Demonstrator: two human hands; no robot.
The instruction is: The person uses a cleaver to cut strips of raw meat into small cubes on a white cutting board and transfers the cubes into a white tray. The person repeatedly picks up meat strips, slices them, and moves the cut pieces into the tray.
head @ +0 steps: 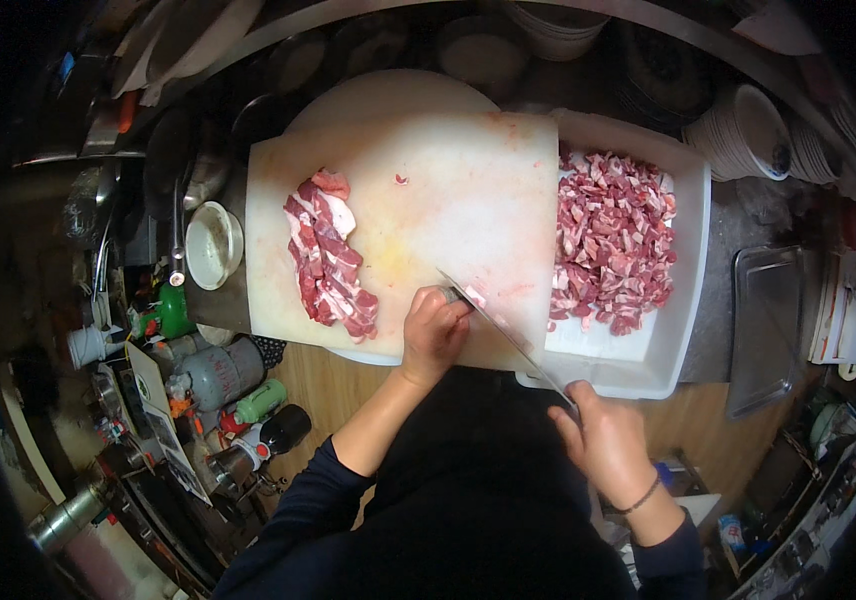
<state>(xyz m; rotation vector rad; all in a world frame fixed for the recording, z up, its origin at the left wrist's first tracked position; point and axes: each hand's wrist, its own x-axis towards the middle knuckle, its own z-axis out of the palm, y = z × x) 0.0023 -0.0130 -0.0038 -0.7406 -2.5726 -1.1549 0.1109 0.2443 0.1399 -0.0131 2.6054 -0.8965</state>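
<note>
My right hand grips the handle of a long kitchen knife, its blade slanting up and left over the white cutting board. Beside the blade's front part is my left hand, fingers curled. A small grey item shows at those fingers; what it is and whether they hold it is unclear. Small pale pink meat pieces lie just right of the blade. Several strips of raw, fatty red meat rest together on the board's left side. A tiny scrap lies farther back.
Against the board's right edge stands a white plastic tub of diced meat. A metal tray is farther right, and a white bowl sits left. Stacked plates stand behind. Gas canisters are at lower left.
</note>
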